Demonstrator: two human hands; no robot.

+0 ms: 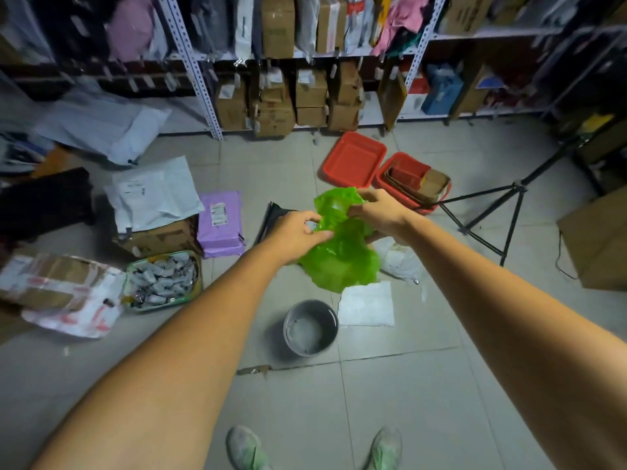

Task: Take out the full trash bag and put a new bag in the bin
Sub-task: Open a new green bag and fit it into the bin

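A crumpled bright green plastic bag (pixel 342 256) hangs in the air in front of me. My left hand (pixel 295 232) pinches its left edge and my right hand (pixel 380 212) grips its upper right edge. Below the bag a small round grey bin (pixel 310 329) stands on the floor with no bag in it. A white bag with stuff inside (pixel 400 261) lies on the floor behind the green bag, partly hidden by it. A black bag (pixel 274 215) lies behind my left hand.
A white sheet (pixel 368 305) lies right of the bin. Two red trays (pixel 354 159) and a black tripod (pixel 509 212) stand to the right, parcels and a purple package (pixel 220 223) to the left. Shelves of boxes (pixel 305 93) line the back wall.
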